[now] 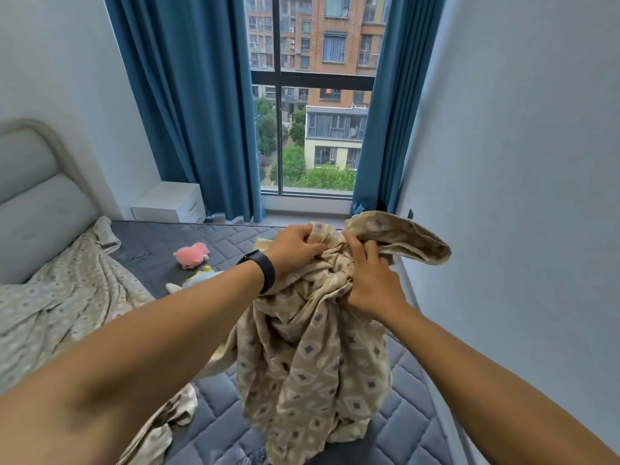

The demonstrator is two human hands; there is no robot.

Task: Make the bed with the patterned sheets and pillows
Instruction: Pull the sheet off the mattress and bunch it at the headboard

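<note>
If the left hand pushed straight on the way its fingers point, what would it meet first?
The left hand points right, into the bunched sheet it already grips. Just past that fold it would probably meet the right hand, which grips the same bunch; depth between them is unclear.

Both hands (335, 263) grip bunched patterned sheet (312, 364) above mattress (402, 414).

Blue curtains (188, 105) flank tall window (315, 95); white nightstand (169, 203) below.

grey quilted mattress (402, 414) (bare) carries patterned sheet (67, 307), pink plush toy (191, 255).
</note>
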